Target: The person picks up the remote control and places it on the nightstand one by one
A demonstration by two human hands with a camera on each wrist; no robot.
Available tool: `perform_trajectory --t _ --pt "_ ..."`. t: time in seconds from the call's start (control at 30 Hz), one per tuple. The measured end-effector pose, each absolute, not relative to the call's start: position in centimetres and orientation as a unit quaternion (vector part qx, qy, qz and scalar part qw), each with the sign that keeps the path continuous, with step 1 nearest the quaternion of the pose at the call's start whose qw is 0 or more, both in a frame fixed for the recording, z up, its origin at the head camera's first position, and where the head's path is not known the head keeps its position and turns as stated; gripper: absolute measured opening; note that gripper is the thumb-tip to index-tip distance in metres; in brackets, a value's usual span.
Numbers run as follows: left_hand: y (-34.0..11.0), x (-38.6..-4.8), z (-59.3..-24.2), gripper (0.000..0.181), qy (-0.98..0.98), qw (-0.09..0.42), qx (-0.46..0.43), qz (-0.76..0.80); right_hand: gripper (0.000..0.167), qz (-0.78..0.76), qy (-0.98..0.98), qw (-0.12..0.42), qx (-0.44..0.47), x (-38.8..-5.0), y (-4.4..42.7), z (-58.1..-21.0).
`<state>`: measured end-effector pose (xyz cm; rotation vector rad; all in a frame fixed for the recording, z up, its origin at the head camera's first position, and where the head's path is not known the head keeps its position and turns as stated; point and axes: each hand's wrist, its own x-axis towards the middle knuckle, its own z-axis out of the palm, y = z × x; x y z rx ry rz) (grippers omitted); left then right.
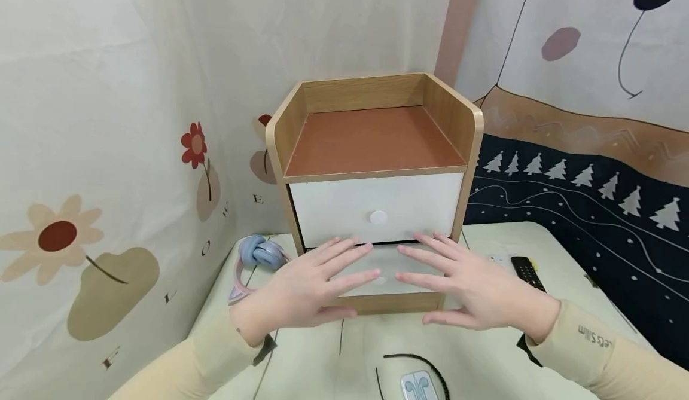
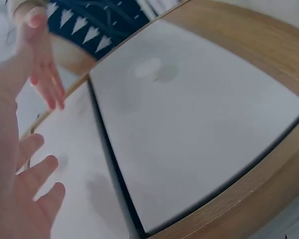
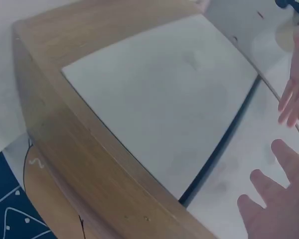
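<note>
A small wooden cabinet [image 1: 371,143] with two white drawers, both closed, stands ahead in the head view. Its upper drawer [image 1: 339,208] has a round white knob [image 1: 378,217]; the lower drawer [image 1: 360,286] is partly covered by the hands. My left hand [image 1: 309,286] hovers before the lower drawer's left side with its fingers spread, holding nothing. Opposite it, my right hand [image 1: 465,286] is spread too, its fingers pointing inward and holding nothing. Both wrist views show each hand's fingers apart from the drawer fronts [image 2: 189,109] [image 3: 159,99].
Left of the cabinet lie blue and pink headphones [image 1: 262,252]. A black remote control [image 1: 527,272] lies to the right. Near the table's front are a boxed pair of earphones [image 1: 418,386] and a black cord [image 1: 430,364]. Printed cloth [image 1: 124,119] hangs behind and at the sides.
</note>
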<state>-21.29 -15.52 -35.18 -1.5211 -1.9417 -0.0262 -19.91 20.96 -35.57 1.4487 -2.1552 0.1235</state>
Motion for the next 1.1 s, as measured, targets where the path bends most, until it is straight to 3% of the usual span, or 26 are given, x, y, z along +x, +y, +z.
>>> perform_trajectory --t 0.2,0.33,0.43,0.53,0.77,1.1 --pt "-15.5 -22.2 -34.0 0.037 -0.668 0.494 -0.550 -0.087 0.047 0.128 -0.771 0.373 0.501 -20.4 21.6 -35.4" --pt "-15.8 -23.1 -33.8 0.027 -0.624 0.590 -0.488 -0.153 0.044 0.185 -0.753 0.437 0.456 -20.9 22.6 -36.0" --pt "-16.2 -23.7 -34.3 0.027 -0.621 0.628 -0.426 -0.197 0.047 0.225 -0.757 0.459 0.408 -21.4 23.8 -36.9" --pt "-16.4 -24.1 -35.0 0.035 -0.643 0.632 -0.359 -0.243 0.048 0.262 -0.765 0.471 0.352 -21.8 25.3 -38.3" --pt "-16.4 -24.5 -36.6 0.058 -0.690 0.603 -0.256 -0.309 0.034 0.322 -0.801 0.463 0.199 -21.9 29.1 -42.1" --pt "-16.7 -25.2 -38.3 0.059 -0.740 0.566 -0.207 -0.299 0.040 0.362 -0.849 0.386 -0.014 -21.4 33.8 -48.1"
